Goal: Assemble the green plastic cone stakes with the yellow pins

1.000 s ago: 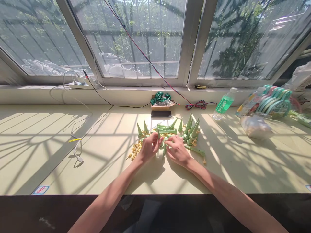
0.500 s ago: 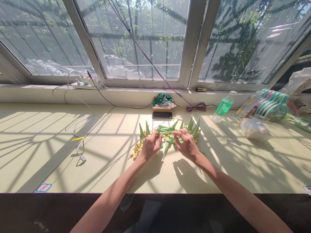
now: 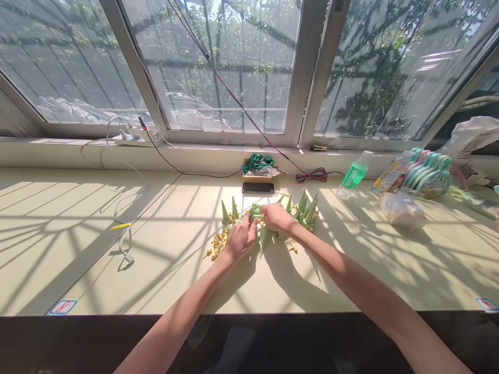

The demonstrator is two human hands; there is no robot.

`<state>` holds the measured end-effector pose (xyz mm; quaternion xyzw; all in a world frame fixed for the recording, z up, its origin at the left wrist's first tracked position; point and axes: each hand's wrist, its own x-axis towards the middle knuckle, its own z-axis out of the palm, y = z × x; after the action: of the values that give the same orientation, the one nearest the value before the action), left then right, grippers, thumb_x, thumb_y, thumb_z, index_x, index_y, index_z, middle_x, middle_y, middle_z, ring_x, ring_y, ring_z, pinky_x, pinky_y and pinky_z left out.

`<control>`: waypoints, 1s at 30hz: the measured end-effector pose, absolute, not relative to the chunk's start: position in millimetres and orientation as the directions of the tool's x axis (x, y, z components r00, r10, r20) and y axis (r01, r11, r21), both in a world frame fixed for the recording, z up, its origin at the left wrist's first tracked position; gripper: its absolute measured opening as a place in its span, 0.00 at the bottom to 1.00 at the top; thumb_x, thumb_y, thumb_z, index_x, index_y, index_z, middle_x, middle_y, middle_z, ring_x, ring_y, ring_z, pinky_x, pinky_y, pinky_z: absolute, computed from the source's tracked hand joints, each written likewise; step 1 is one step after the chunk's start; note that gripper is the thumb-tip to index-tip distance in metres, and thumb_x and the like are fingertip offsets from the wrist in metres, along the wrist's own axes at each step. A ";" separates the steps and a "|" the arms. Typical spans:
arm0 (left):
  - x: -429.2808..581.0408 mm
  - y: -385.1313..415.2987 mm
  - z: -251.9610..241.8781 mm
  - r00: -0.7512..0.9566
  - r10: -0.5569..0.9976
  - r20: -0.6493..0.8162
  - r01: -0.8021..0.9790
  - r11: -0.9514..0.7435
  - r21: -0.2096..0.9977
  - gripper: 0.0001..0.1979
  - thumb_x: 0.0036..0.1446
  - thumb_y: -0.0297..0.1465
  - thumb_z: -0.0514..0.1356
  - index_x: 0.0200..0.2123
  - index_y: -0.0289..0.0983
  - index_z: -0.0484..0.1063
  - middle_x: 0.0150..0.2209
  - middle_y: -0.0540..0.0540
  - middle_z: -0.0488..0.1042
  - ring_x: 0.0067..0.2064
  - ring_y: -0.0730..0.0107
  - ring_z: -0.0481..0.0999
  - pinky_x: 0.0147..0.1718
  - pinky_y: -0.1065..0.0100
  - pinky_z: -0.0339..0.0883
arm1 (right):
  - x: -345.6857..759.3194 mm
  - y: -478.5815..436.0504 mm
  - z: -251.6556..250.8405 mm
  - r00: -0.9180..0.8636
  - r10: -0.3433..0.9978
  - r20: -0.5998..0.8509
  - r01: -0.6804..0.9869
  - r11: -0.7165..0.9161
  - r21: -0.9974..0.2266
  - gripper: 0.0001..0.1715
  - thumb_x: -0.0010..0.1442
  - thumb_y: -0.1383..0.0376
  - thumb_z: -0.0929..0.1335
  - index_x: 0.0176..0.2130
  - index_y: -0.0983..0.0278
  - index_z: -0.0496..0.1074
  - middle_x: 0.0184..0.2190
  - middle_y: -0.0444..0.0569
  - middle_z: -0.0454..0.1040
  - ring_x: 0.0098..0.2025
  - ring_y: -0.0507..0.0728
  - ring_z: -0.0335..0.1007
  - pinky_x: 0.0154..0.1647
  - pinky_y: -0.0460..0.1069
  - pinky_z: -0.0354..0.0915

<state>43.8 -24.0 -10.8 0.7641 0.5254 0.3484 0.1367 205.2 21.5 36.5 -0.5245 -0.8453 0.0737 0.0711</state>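
Note:
My left hand [image 3: 239,239] is closed at the left of a pile of small plastic parts, a green cone-shaped piece pinched upright between thumb and fingers. Just across from it, my right hand [image 3: 276,216] reaches into the middle of the pile, its fingers bent together by some light green tubes [image 3: 256,209]. What those fingertips grip is hidden. Several green cones [image 3: 310,210] stand on the right side of the pile, and two green cones [image 3: 224,212] stand on the left. Small yellow pegs [image 3: 217,245] lie heaped beside my left wrist. One yellow piece [image 3: 293,248] lies under my right forearm.
Behind the pile lie a black phone [image 3: 258,187] and a small box [image 3: 259,178] with green material. To the right stand a bottle with a green label [image 3: 354,175], a plastic bag [image 3: 402,210] and pastel rings [image 3: 427,174]. A white cable [image 3: 127,246] lies left.
My right hand has moved left across the pile, close to my left hand. A yellow piece now shows below the right forearm. My left hand keeps its hold, and the view has shifted slightly.

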 end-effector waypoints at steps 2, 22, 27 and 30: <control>44.7 -24.9 -10.0 0.206 0.903 0.376 0.735 -0.396 0.550 0.09 0.68 0.35 0.49 0.34 0.40 0.61 0.19 0.50 0.69 0.19 0.64 0.69 0.22 0.67 0.51 | 201.5 23.8 36.4 -0.424 0.905 0.016 0.888 0.419 -0.189 0.13 0.58 0.74 0.65 0.42 0.67 0.75 0.37 0.55 0.79 0.43 0.60 0.74 0.46 0.50 0.60; 45.7 -30.0 -7.8 0.156 0.882 0.444 0.602 -0.441 0.665 0.12 0.67 0.36 0.51 0.30 0.40 0.56 0.20 0.53 0.63 0.19 0.71 0.63 0.22 0.68 0.52 | 178.3 11.8 33.0 -0.364 0.931 -0.029 0.927 0.359 -0.112 0.13 0.64 0.71 0.63 0.47 0.70 0.71 0.42 0.59 0.78 0.47 0.62 0.76 0.54 0.56 0.60; 45.5 -29.0 -9.5 0.092 0.889 0.449 0.551 -0.421 0.721 0.12 0.67 0.38 0.52 0.32 0.40 0.56 0.18 0.56 0.59 0.18 0.72 0.58 0.21 0.70 0.48 | 179.1 5.6 37.0 -0.350 0.937 0.016 0.931 0.350 -0.101 0.13 0.64 0.72 0.62 0.47 0.68 0.69 0.40 0.57 0.78 0.44 0.62 0.76 0.50 0.54 0.62; 46.1 -29.5 -9.0 0.079 0.885 0.459 0.511 -0.431 0.744 0.12 0.67 0.37 0.52 0.31 0.40 0.56 0.17 0.57 0.58 0.18 0.73 0.58 0.20 0.70 0.48 | 181.6 1.1 42.0 -0.333 0.942 0.047 0.936 0.336 -0.102 0.13 0.63 0.72 0.61 0.47 0.67 0.68 0.39 0.56 0.78 0.43 0.62 0.76 0.44 0.52 0.63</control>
<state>46.1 -29.5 -9.0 0.7065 0.4939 0.4655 0.2009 181.6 1.1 42.0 -0.5754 -0.8159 0.0280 0.0486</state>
